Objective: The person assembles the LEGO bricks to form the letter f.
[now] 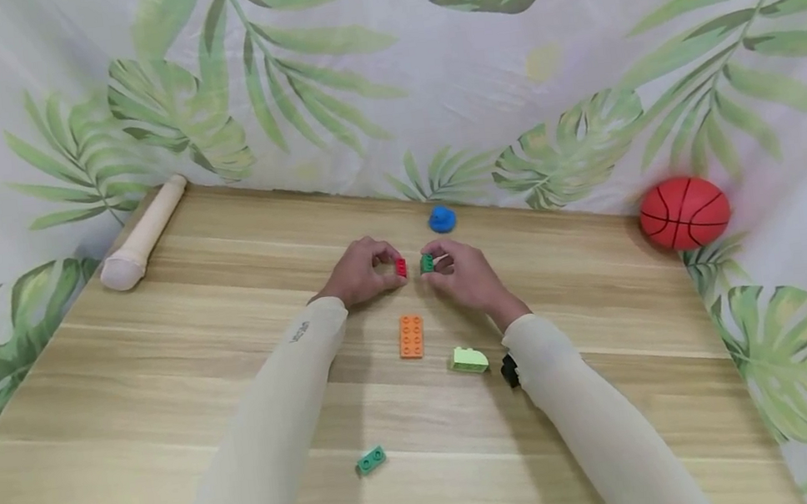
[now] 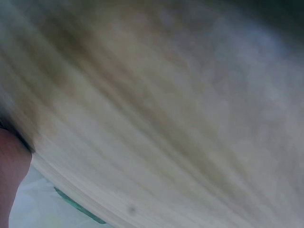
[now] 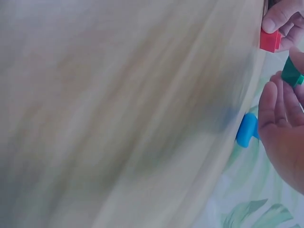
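Note:
My left hand (image 1: 358, 273) pinches a red toy brick (image 1: 401, 267) between thumb and fingers. Just to its right, my right hand (image 1: 469, 276) holds a green toy brick (image 1: 427, 263) in the same manner, a small gap between the two bricks. In the right wrist view the red brick (image 3: 270, 41) and the green brick (image 3: 291, 72) appear at the right edge, each in its hand's fingertips. Only a bit of the left hand (image 2: 12, 171) enters the left wrist view. Nearer me lies an orange eight-stud brick (image 1: 411, 337).
Behind the hands sits a blue duck-like piece (image 1: 441, 219). A lime curved brick (image 1: 469, 360), a black piece (image 1: 510, 371) partly under the right sleeve, and a green two-stud brick (image 1: 371, 460) lie nearer. A red ball (image 1: 685, 213) is far right; a pale club-shaped object (image 1: 144, 235) far left.

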{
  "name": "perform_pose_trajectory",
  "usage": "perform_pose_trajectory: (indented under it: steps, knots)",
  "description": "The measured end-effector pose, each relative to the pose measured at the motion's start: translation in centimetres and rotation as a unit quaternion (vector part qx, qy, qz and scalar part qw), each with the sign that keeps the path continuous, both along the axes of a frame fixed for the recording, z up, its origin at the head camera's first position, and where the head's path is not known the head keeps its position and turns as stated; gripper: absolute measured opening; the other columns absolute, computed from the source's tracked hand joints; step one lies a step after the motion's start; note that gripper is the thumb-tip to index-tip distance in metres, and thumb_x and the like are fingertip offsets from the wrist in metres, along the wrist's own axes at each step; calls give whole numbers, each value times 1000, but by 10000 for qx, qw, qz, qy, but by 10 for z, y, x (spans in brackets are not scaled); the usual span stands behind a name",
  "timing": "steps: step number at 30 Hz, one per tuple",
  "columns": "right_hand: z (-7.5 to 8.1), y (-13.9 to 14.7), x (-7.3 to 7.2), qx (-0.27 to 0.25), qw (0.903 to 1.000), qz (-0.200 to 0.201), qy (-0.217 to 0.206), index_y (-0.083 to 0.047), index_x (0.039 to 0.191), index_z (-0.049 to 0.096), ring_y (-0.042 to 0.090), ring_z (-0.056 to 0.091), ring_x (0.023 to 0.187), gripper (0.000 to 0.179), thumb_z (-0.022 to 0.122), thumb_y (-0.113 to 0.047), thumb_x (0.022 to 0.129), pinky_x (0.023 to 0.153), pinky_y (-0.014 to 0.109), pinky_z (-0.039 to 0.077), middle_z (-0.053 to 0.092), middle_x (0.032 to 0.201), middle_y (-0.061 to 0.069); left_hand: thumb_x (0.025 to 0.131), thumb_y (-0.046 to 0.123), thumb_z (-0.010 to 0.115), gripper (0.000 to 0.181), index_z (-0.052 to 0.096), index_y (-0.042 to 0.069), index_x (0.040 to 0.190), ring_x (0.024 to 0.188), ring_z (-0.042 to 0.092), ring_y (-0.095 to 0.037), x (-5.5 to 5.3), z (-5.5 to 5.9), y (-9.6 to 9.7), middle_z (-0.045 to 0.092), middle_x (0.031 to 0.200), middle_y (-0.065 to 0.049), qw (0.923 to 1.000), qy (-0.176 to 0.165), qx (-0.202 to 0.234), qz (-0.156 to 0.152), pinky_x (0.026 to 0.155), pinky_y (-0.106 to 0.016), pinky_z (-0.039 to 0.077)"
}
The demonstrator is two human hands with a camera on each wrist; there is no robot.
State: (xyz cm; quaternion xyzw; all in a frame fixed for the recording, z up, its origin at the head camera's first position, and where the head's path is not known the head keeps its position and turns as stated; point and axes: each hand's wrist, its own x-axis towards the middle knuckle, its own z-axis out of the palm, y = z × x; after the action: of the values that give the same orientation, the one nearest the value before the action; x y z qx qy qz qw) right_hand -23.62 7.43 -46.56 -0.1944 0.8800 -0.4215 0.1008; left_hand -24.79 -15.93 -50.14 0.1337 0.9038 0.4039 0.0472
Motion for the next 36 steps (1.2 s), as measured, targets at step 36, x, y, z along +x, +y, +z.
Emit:
perform_pose_trajectory:
  steps: [36]
  knots:
    - [0, -36, -17, 453, 9969, 402, 504, -5, 121, 77, 28, 78, 111, 31, 86, -10, 91, 102, 40, 61, 79, 120, 12, 87, 27, 92, 40, 80, 7, 120, 117, 58, -31, -4, -2, -2, 71, 123, -14, 9990, -376, 213, 65, 104, -47, 50]
